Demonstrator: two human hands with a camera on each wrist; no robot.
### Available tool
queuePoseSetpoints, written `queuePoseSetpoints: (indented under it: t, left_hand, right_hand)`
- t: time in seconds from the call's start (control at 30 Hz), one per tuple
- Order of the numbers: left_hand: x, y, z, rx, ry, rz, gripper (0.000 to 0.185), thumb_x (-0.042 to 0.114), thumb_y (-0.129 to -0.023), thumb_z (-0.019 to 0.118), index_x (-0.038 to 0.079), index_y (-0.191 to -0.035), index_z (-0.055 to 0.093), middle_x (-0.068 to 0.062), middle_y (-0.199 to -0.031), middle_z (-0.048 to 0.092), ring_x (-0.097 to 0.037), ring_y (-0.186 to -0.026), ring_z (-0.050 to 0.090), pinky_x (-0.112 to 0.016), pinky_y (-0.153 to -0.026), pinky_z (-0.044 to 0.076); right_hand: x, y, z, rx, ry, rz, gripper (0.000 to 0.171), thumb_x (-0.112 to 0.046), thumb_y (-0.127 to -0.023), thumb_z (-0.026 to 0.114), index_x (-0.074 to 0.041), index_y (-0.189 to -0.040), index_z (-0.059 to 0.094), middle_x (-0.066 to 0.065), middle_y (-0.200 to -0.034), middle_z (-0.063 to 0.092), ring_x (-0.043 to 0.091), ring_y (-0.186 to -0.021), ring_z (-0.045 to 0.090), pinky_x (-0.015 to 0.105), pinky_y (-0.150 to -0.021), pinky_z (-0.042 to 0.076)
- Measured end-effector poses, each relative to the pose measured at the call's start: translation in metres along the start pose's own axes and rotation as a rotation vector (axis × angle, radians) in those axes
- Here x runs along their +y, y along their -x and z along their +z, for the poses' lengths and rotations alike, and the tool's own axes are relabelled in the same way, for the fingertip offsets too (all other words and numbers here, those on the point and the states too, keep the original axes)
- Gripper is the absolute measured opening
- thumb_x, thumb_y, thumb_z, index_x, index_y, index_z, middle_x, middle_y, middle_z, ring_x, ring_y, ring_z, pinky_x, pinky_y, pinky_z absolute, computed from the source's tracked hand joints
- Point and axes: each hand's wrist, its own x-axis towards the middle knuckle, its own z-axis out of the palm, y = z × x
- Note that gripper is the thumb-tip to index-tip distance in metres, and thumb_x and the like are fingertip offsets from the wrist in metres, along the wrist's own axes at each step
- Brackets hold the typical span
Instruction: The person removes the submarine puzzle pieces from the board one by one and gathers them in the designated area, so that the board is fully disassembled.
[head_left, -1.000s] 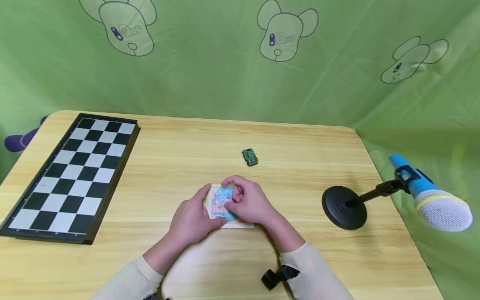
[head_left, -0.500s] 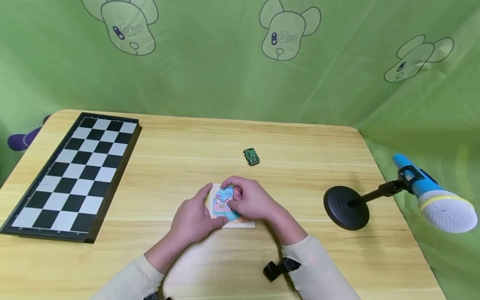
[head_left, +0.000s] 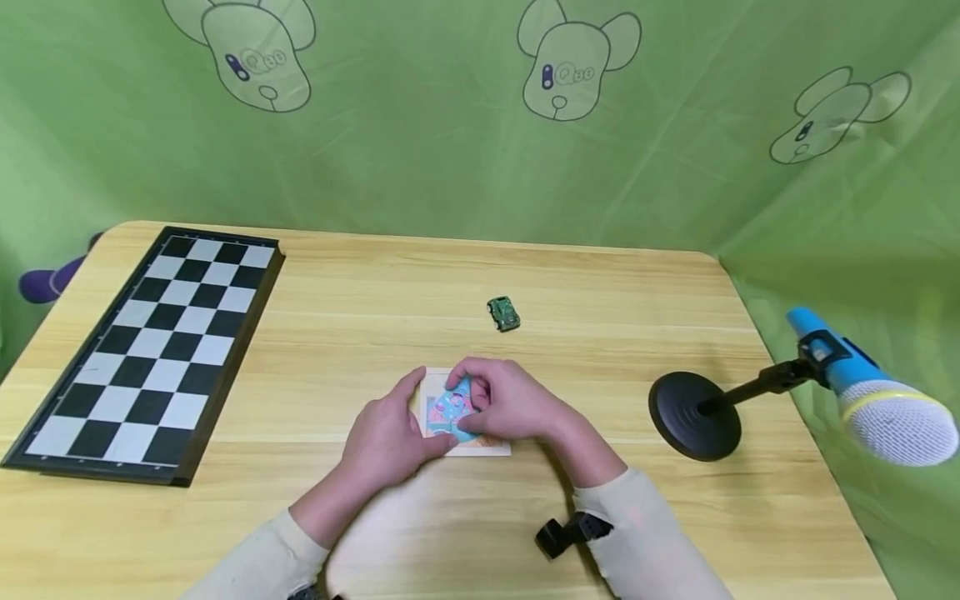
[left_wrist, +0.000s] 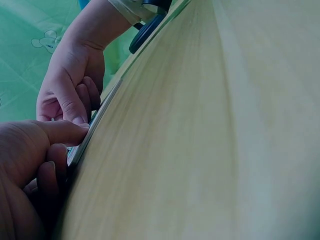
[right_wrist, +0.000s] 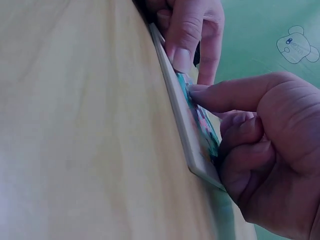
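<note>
A small, thin jigsaw puzzle board (head_left: 491,451) with a pale rim lies on the table, its middle partly covered by blue and pink picture pieces. My left hand (head_left: 384,442) holds the board's left side, thumb along the near edge and forefinger reaching up the far side. My right hand (head_left: 513,402) pinches a blue and pink puzzle piece (head_left: 453,404) low over the picture, forefinger on its far edge and thumb on its near edge. In the right wrist view, the left thumb (right_wrist: 182,59) lies at the board's edge beside the coloured pieces; the right fingers hide part of the picture.
Beyond the hands sits a green toy car (head_left: 503,313). A black-and-white checkered board (head_left: 161,342) lies at the left. On the right, a blue microphone (head_left: 862,375) leans out from a stand with a round black base (head_left: 693,417). A green curtain (head_left: 450,167) hangs behind the table.
My right hand has shifted slightly, drawing the puzzle piece nearer and turning it over the picture. The left hand keeps its hold on the board.
</note>
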Motion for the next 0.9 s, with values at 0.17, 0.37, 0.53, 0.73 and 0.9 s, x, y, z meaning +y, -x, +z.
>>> queuePoseSetpoints:
  t: [0.17, 0.37, 0.53, 0.73, 0.9]
  left_hand:
    - [0.001, 0.0, -0.001, -0.005, -0.002, -0.001, 0.097, 0.036, -0.071, 0.089, 0.005, -0.15, 0.041, 0.003, -0.059, 0.052, -0.013, -0.051, 0.049, -0.034, -0.049, 0.04]
    - [0.001, 0.0, -0.001, -0.004, -0.004, -0.004, 0.098, 0.036, -0.071, 0.089, 0.005, -0.151, 0.041, 0.004, -0.058, 0.052, -0.013, -0.051, 0.05, -0.034, -0.048, 0.04]
    - [0.001, 0.0, -0.001, -0.006, -0.009, -0.013, 0.098, 0.036, -0.071, 0.089, 0.006, -0.151, 0.041, 0.003, -0.058, 0.051, -0.014, -0.05, 0.049, -0.034, -0.048, 0.039]
    - [0.001, 0.0, 0.0, -0.008, -0.017, -0.02, 0.099, 0.038, -0.071, 0.089, 0.007, -0.152, 0.04, 0.002, -0.057, 0.05, -0.015, -0.05, 0.047, -0.034, -0.048, 0.038]
    - [0.002, 0.0, -0.001, -0.006, -0.012, -0.022, 0.1, 0.037, -0.071, 0.089, 0.007, -0.152, 0.04, 0.002, -0.058, 0.051, -0.014, -0.05, 0.048, -0.034, -0.048, 0.039]
  right_hand:
    - [0.002, -0.002, -0.002, -0.038, 0.037, -0.018, 0.039, -0.004, -0.078, 0.082, -0.017, -0.112, 0.068, -0.009, -0.058, 0.041, 0.006, -0.054, 0.04, 0.026, -0.06, 0.041]
    - [0.003, 0.0, -0.002, -0.019, 0.022, -0.012, 0.035, -0.007, -0.079, 0.083, -0.015, -0.109, 0.067, -0.007, -0.06, 0.044, 0.007, -0.055, 0.04, 0.027, -0.06, 0.042]
    - [0.006, 0.006, 0.001, 0.066, 0.035, -0.008, 0.034, -0.015, -0.079, 0.085, -0.015, -0.108, 0.066, -0.005, -0.061, 0.046, 0.006, -0.054, 0.041, 0.027, -0.058, 0.043]
    - [0.01, 0.015, 0.002, 0.158, 0.039, -0.012, 0.035, -0.019, -0.078, 0.087, -0.015, -0.106, 0.065, -0.004, -0.059, 0.046, 0.006, -0.051, 0.04, 0.026, -0.054, 0.041]
    - [0.01, 0.023, 0.001, 0.215, 0.016, 0.008, 0.037, -0.019, -0.078, 0.087, -0.015, -0.106, 0.065, -0.004, -0.058, 0.044, 0.007, -0.051, 0.04, 0.027, -0.057, 0.042]
